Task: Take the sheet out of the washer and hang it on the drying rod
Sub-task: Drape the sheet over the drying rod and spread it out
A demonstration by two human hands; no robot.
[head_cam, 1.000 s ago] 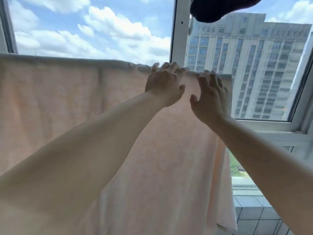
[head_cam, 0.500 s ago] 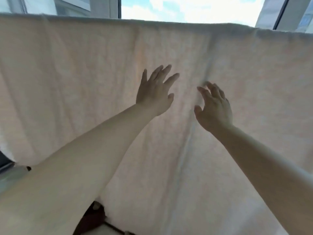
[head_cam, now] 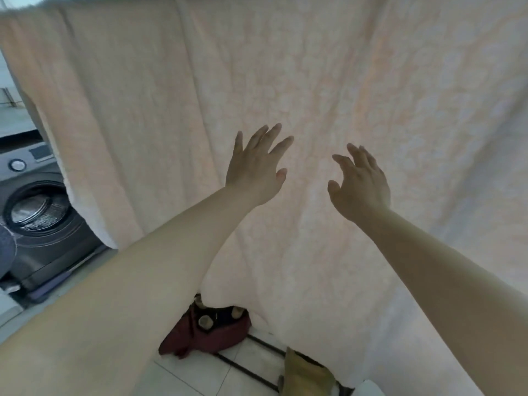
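Observation:
A pale peach sheet hangs spread wide across most of the head view, its top edge folded over at the upper left; the drying rod itself is hidden under the cloth. My left hand is raised in front of the sheet's middle with fingers straight and spread, holding nothing. My right hand is beside it, fingers loosely bent, also holding nothing. Whether the fingertips touch the cloth I cannot tell. The grey front-loading washer stands at the left, its round door shut.
A dark red bag lies on the white tiled floor below the sheet's lower edge. A black floor frame and a tan object sit next to it. A dark rounded object shows at the far left.
Both hands have come down from the sheet's top edge to its middle and opened. My view has dropped from the window to the hanging cloth, washer and floor.

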